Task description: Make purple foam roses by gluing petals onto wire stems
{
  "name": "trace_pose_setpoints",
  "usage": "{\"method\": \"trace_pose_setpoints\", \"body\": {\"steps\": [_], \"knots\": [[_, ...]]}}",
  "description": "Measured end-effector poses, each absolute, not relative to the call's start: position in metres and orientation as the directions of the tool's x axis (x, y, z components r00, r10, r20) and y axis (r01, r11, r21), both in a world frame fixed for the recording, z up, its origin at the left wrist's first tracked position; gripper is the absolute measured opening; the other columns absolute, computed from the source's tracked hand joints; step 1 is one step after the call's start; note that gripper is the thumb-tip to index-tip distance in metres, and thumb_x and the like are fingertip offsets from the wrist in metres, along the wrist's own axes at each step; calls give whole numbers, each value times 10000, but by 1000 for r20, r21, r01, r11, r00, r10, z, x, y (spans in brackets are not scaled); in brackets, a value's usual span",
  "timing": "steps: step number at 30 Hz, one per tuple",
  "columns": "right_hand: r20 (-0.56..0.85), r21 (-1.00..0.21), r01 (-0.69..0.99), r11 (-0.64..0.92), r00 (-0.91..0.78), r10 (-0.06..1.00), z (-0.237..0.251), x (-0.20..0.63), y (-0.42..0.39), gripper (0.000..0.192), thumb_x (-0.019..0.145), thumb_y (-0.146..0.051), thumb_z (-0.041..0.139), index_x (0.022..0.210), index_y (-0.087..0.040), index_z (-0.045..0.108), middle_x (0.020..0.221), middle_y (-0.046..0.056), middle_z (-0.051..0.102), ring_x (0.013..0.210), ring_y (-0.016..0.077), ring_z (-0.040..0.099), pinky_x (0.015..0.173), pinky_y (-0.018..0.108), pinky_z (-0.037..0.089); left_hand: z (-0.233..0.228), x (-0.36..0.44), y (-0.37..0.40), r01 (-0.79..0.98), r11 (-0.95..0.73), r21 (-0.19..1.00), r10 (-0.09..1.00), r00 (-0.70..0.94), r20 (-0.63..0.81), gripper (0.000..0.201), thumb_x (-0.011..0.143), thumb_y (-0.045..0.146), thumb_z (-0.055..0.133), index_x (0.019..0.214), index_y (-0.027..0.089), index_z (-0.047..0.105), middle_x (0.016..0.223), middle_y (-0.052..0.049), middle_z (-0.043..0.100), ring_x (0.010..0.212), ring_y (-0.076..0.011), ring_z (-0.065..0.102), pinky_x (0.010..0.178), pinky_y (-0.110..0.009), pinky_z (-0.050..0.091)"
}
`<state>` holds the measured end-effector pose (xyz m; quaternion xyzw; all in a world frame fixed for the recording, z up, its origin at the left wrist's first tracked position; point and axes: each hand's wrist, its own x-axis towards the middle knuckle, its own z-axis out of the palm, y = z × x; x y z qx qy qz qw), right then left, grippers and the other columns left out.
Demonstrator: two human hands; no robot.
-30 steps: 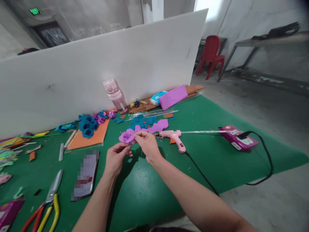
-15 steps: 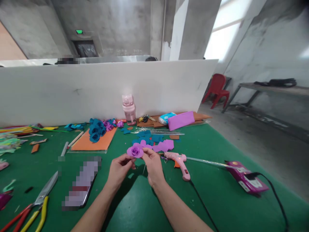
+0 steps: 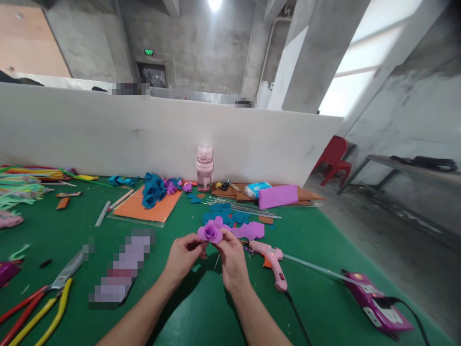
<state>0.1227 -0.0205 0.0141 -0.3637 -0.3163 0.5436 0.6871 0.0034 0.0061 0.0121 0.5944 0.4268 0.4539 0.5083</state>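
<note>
Purple flower pinched in our left hand and right hand — we grip it from below and the side, probably to spare its open face.

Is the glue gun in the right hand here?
No, the glue gun lies on the table while the right hand holds the purple flower.

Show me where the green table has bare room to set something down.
Bare green tabletop lies between the pink glue gun and the purple box, either side of the clear rod, and between the forearms. It's crowded along the white partition, around the pink bottle.
</note>
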Motion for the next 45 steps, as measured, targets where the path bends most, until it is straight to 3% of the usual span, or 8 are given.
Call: {"method": "trace_pose_setpoints", "body": {"steps": [8, 16, 23, 28, 32, 45], "knots": [[110, -848, -502, 169, 146, 983, 15, 118, -23, 269, 648, -102, 629, 896, -205, 620, 933, 15, 683, 907, 164, 602, 868, 296, 419, 14, 4, 4, -17, -43, 999, 980, 191, 45, 103, 615, 241, 679, 651, 144, 670, 488, 0, 595, 444, -125, 539, 490, -235, 440], [71, -849, -510, 141, 155, 985, 10, 113, -22, 259, 685, -192, 671, 938, -203, 615, 961, 24, 682, 905, 158, 608, 858, 306, 444, 11, 6, 2, -41, -3, 999, 976, 217, 12, 122, 638, 255, 664, 667, 137, 655, 513, 7, 593, 441, -103, 533, 491, -221, 436], [-25, -831, -542, 123, 257, 966, 7, 124, -17, 244, 620, -195, 730, 820, -183, 590, 765, -32, 641, 741, 101, 599, 741, 234, 468, 15, 2, 4, -136, 112, 984, 973, 218, -81, 318, 631, 345, 699, 851, 120, 653, 567, -11, 594, 469, -109, 523, 416, -210, 405], [-158, -787, -615, -36, 145, 977, 11, 126, -19, 332, 572, -206, 766, 824, -188, 551, 683, -49, 625, 580, 81, 590, 614, 211, 489, 13, -4, 8, -299, 210, 931, 957, 255, -134, 257, 656, 335, 696, 799, 124, 662, 729, -26, 627, 506, -63, 517, 454, -176, 378], [-142, -788, -614, -56, 93, 985, 11, 122, -21, 321, 574, -205, 766, 818, -181, 558, 671, -50, 623, 557, 73, 588, 600, 201, 502, 9, -4, 10, -359, 283, 890, 936, 307, -173, 218, 644, 284, 716, 767, 116, 654, 643, -11, 603, 509, -73, 520, 476, -183, 377], [-154, -773, -629, -86, 53, 987, 9, 121, -21, 325, 586, -206, 765, 845, -180, 571, 630, -56, 615, 530, 68, 590, 580, 195, 522, 12, -6, 11, -496, 279, 823, 948, 281, -152, 295, 590, 167, 747, 873, 123, 675, 695, -20, 646, 553, -76, 546, 557, -206, 438]]}}
